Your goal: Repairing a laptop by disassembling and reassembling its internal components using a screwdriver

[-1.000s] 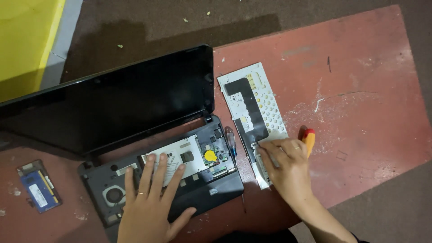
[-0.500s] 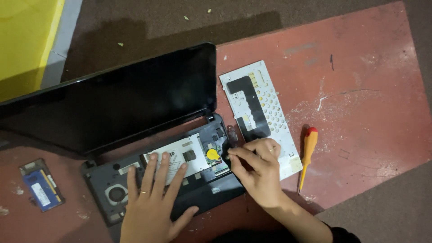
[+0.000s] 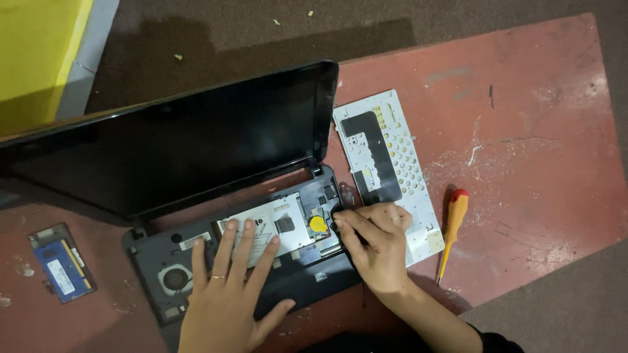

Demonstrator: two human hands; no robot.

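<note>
while the left hand (image 3: 226,297) lies flat, fingers spread, on the opened laptop base (image 3: 261,261), the right hand (image 3: 376,245) rests at the base's right edge, fingertips pinched near a yellow round battery (image 3: 318,224); whether that grip holds anything, i cannot tell; a white keyboard plate (image 3: 392,163) and orange screwdriver (image 3: 453,225) lie beside it on the red counter (image 3: 536,131); a blue memory card (image 3: 62,265) lies far left.
</note>
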